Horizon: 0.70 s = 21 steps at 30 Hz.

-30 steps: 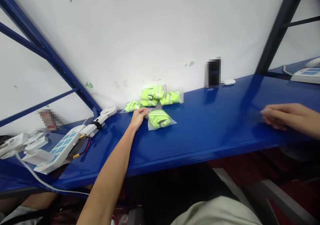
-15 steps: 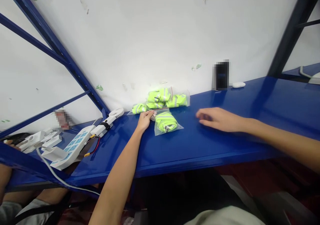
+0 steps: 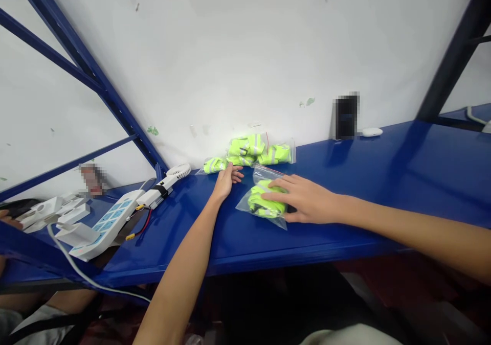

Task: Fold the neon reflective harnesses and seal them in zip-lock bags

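Wall (image 3: 230, 53) fills the bkgd: white, w/ chipped patches. Blue surface (image 3: 360, 176) runs along its foot in front of you. Blue metal frame (image 3: 82, 53) slants up on your L, dark post (image 3: 448, 59) on the far R. Another person's legs (image 3: 71, 300) show below the surface, bottom L.

Your R hand (image 3: 307, 202) comes in from the R, palm down, fingers spread over the top and R side of the loose bag, thumb at its near R edge. Contact yes; can't tell if it's actually gripped. Your L hand (image 3: 225, 182) is just in front of the bag pile, by its L end, fingers loosely curled & open, nothing visible in them.

Power strip (image 3: 115, 214), white w/ blue socket faces, sits on your L, white adapters (image 3: 74, 213) at its L side, white cable (image 3: 115, 291) hanging across the front edge.

Bag pile (image 3: 247, 148): clear bags w/ rolled neon-yellow stuff, grey stripes, stacked against the wall approx center. Loose bag (image 3: 261, 202), same contents, lies on the surface in front of the pile, between your hands, flap end toward the wall.

Black panel (image 3: 346, 117) (pixelated, can't ID) stands against the wall, R of the pile. Small fan (image 3: 179, 170), white, is L of the pile. White case (image 3: 372, 132) lies just R of the panel. Smallest: yellow plug (image 3: 131, 236) on a red/black lead near the strip.
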Each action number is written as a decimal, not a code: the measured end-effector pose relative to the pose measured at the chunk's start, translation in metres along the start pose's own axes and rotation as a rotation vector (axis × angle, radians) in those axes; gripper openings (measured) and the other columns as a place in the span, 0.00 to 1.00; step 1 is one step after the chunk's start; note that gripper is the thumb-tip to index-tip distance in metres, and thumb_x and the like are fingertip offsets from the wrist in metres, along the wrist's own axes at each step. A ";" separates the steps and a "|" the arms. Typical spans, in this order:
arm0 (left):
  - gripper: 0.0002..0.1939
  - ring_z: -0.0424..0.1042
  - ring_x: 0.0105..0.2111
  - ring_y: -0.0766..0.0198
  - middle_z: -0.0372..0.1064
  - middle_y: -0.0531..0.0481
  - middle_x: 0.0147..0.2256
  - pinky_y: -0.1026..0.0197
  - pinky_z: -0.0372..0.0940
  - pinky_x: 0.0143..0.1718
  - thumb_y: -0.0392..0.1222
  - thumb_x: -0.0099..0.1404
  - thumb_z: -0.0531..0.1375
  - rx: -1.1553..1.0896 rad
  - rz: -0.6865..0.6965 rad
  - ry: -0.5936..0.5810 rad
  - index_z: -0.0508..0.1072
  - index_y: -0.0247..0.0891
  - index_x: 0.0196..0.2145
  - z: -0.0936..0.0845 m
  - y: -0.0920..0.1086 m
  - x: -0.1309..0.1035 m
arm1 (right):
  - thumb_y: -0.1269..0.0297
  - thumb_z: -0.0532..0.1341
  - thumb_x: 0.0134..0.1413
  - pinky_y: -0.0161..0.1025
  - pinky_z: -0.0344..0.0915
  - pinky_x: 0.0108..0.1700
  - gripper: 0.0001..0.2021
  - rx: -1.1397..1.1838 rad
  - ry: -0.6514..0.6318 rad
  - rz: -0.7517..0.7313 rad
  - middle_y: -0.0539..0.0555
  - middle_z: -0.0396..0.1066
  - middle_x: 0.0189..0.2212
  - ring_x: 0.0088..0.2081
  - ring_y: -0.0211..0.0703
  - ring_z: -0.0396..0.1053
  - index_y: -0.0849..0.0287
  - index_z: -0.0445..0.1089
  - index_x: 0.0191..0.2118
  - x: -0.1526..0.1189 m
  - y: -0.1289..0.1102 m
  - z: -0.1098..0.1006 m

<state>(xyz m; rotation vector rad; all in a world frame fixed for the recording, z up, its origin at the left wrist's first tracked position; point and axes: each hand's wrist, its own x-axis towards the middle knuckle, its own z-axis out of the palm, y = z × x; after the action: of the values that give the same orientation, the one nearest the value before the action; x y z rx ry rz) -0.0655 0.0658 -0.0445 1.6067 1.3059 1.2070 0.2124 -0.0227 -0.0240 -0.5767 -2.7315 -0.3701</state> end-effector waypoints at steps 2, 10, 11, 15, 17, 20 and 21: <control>0.38 0.70 0.27 0.66 0.74 0.43 0.31 0.64 0.62 0.30 0.70 0.64 0.47 0.007 0.004 0.013 0.77 0.31 0.42 0.001 -0.001 0.001 | 0.58 0.61 0.58 0.52 0.65 0.50 0.28 -0.071 0.013 0.041 0.63 0.66 0.55 0.51 0.58 0.67 0.53 0.61 0.63 -0.026 0.001 -0.007; 0.31 0.71 0.29 0.64 0.74 0.45 0.29 0.63 0.63 0.33 0.63 0.67 0.48 0.153 0.079 -0.019 0.78 0.33 0.39 0.001 -0.005 -0.002 | 0.57 0.58 0.60 0.45 0.68 0.34 0.22 -0.298 0.146 0.334 0.62 0.71 0.49 0.44 0.57 0.71 0.54 0.67 0.58 -0.113 0.055 -0.011; 0.30 0.71 0.29 0.64 0.74 0.46 0.29 0.63 0.64 0.34 0.62 0.68 0.48 0.179 0.091 -0.025 0.78 0.34 0.39 0.001 -0.006 -0.003 | 0.57 0.59 0.60 0.44 0.67 0.31 0.21 -0.307 0.167 0.380 0.63 0.71 0.48 0.44 0.57 0.71 0.54 0.68 0.57 -0.117 0.060 -0.009; 0.27 0.71 0.28 0.64 0.74 0.46 0.28 0.62 0.64 0.33 0.59 0.68 0.49 0.195 0.119 -0.029 0.78 0.34 0.38 0.001 -0.007 -0.003 | 0.56 0.61 0.57 0.43 0.66 0.30 0.19 -0.281 0.260 0.516 0.62 0.72 0.47 0.45 0.57 0.72 0.54 0.71 0.53 -0.102 0.057 -0.006; 0.26 0.70 0.27 0.65 0.73 0.47 0.28 0.63 0.63 0.31 0.58 0.67 0.50 0.130 0.115 0.003 0.77 0.34 0.38 0.001 -0.007 -0.002 | 0.54 0.62 0.56 0.42 0.67 0.31 0.19 -0.262 0.288 0.527 0.61 0.72 0.47 0.45 0.56 0.72 0.54 0.72 0.51 -0.074 0.044 -0.005; 0.26 0.68 0.24 0.66 0.72 0.47 0.27 0.64 0.62 0.28 0.58 0.67 0.50 -0.014 0.094 0.102 0.77 0.33 0.39 0.001 -0.003 -0.001 | 0.51 0.62 0.57 0.38 0.65 0.31 0.21 -0.205 0.268 0.500 0.60 0.70 0.50 0.46 0.54 0.71 0.53 0.71 0.54 -0.015 0.020 -0.001; 0.25 0.67 0.23 0.66 0.71 0.48 0.26 0.63 0.61 0.27 0.58 0.66 0.51 -0.059 0.094 0.148 0.77 0.33 0.38 0.001 -0.001 -0.001 | 0.50 0.60 0.59 0.37 0.64 0.31 0.21 -0.190 0.252 0.477 0.61 0.70 0.50 0.47 0.54 0.70 0.53 0.70 0.55 0.005 0.013 0.001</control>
<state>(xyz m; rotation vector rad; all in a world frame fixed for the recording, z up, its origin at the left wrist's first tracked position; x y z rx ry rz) -0.0651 0.0648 -0.0464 1.5768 1.2850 1.4319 0.2131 -0.0087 -0.0206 -1.1180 -2.2411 -0.5378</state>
